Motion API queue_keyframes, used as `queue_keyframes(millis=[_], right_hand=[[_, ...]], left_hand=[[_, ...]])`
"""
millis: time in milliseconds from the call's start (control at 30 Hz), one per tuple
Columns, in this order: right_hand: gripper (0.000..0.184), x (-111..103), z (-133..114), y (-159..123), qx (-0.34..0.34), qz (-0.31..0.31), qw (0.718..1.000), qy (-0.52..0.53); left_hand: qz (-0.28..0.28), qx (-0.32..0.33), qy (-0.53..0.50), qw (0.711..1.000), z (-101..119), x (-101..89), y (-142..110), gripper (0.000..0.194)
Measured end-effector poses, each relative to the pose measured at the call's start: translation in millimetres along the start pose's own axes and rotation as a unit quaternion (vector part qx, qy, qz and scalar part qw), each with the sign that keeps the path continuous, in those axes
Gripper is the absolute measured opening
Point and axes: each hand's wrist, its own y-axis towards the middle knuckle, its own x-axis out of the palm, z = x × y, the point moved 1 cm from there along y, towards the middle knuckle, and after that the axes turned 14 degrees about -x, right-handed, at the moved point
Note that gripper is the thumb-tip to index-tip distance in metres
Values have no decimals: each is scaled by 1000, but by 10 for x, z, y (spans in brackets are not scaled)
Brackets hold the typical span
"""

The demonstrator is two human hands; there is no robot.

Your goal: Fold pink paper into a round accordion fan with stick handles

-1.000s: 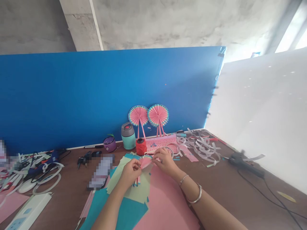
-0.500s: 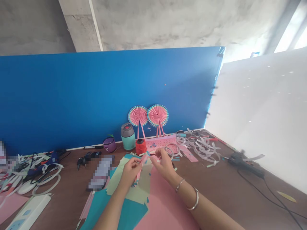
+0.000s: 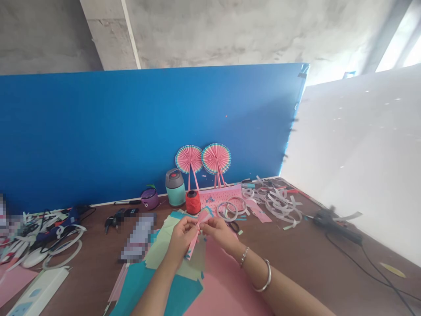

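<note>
A narrow folded strip of pink paper [image 3: 194,245] with teal edges is held between my hands, its far end fanned out a little. My left hand [image 3: 182,237] pinches its middle from the left. Close beside it, my right hand [image 3: 217,230] has thumb and fingertips closed on the same paper. Whether a thread runs around its middle is too small to tell. Beneath lie sheets of pale green paper [image 3: 161,245], teal paper [image 3: 180,294] and pink paper [image 3: 226,281]. Just beyond my hands stands a red spool of thread [image 3: 193,202].
Two round pink paper fans [image 3: 216,159] lean against the blue partition [image 3: 131,131]. Near them stand a teal flask [image 3: 175,188], a purple pot [image 3: 150,199] and tape rings [image 3: 227,211]. Paper strips [image 3: 279,202] are heaped right; a phone [image 3: 138,237] and power strip [image 3: 42,289] lie left.
My right hand has come down and left from above the paper to its middle, beside my left fingers. The paper's far end now spreads wider.
</note>
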Motion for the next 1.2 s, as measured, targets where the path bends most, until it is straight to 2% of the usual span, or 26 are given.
queue_keyframes(millis=[100, 167, 267, 333, 400, 600, 733, 1200], right_hand=[[24, -20, -56, -16, -34, -8, 999, -39], [22, -24, -127, -45, -106, 0, 985, -133], [18, 2, -221, -100, -265, 16, 926, -268], [18, 31, -236, -120, -322, 21, 897, -304], [18, 51, -214, -119, -310, 28, 899, -309], [16, 42, -141, -70, -190, 42, 953, -230], [15, 19, -158, -46, -141, 32, 975, -167], [14, -17, -172, -15, -111, 13, 992, -65]], left_hand=[[17, 7, -15, 1000, -17, -12, 10, 31], [42, 21, -13, 999, -45, -27, 31, 32], [72, 59, 8, 996, -96, -47, 74, 28], [84, 84, 31, 992, -118, -46, 88, 28], [92, 101, 63, 989, -126, -33, 80, 27], [102, 155, 136, 973, -125, 7, 20, 24], [102, 159, 166, 968, -141, 15, 10, 24], [105, 163, 203, 960, -143, 32, -13, 25]])
